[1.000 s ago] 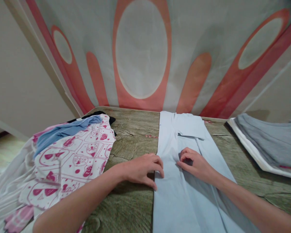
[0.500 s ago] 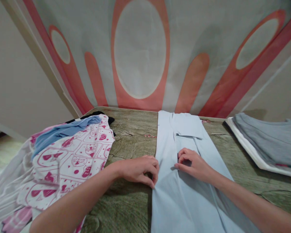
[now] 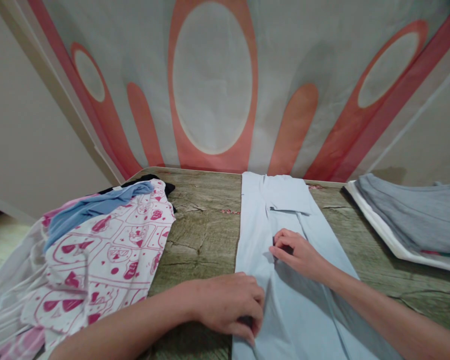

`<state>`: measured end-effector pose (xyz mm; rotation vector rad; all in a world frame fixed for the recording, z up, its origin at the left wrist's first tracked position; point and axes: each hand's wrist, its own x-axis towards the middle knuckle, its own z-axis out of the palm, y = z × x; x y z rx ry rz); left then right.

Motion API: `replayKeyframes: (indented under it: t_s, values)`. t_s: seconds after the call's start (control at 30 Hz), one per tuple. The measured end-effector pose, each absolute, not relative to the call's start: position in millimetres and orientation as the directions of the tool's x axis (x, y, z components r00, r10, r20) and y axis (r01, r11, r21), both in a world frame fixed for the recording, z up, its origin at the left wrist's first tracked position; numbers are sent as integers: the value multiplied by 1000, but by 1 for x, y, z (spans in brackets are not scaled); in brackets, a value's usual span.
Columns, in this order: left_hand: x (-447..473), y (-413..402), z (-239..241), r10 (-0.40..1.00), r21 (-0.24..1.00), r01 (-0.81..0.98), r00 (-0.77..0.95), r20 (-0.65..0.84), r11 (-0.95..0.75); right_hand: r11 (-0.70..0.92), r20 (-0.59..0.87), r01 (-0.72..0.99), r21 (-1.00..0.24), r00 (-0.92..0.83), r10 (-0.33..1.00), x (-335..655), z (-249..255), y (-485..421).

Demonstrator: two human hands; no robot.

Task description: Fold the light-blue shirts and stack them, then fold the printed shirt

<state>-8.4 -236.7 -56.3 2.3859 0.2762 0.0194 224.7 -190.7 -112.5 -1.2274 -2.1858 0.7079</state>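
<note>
A light blue garment point(image 3: 287, 192) lies in a long strip over the middle of the wood-patterned table, its near end running out of view at the bottom. Creases run down its length, and a flat layer shows a straight edge near the far end. At its left edge, close to me, my left hand point(image 3: 230, 305) is closed with thumb and fingers on the cloth. Higher up, my right hand point(image 3: 296, 252) pinches a raised fold near the middle of the strip. The fingertips of both hands partly hide the cloth they grip.
Loose clothes lie heaped at left: a white cloth with pink print point(image 3: 116, 260), a blue piece point(image 3: 97, 207) and something black point(image 3: 168, 189). At right, a grey folded garment point(image 3: 408, 215) rests on a white one point(image 3: 390, 240). Behind the table point(image 3: 198, 210) hangs a patterned backdrop point(image 3: 213, 160).
My left hand has moved down towards me and slightly right along the garment's left edge. My right hand stays almost in place. The view has shifted slightly.
</note>
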Motion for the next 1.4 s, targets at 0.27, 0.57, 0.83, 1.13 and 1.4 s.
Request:
replayKeyframes:
  t_s: [0.27, 0.57, 0.83, 1.13, 1.4]
  values:
    - [-12, -231, -45, 156, 818, 147, 985, -71, -557, 453, 193, 614, -646, -442, 876, 225, -114, -190]
    - [-16, -209, -70, 620, 389, 549, 781, 76, -739, 471, 215, 613, -634, -446, 869, 224, -111, -191]
    - [-16, -210, -68, 699, 285, 665, 714, 28, -691, 465, 219, 632, -620, -429, 876, 223, -115, -191]
    - [-34, -152, -62, 859, 395, 779, 509, 57, -487, 399, 169, 651, -645, -388, 906, 246, -90, -165]
    - [-4, -73, -80, 939, 511, 839, 305, -156, -188, 413, 315, 743, -527, -280, 907, 248, -117, -122]
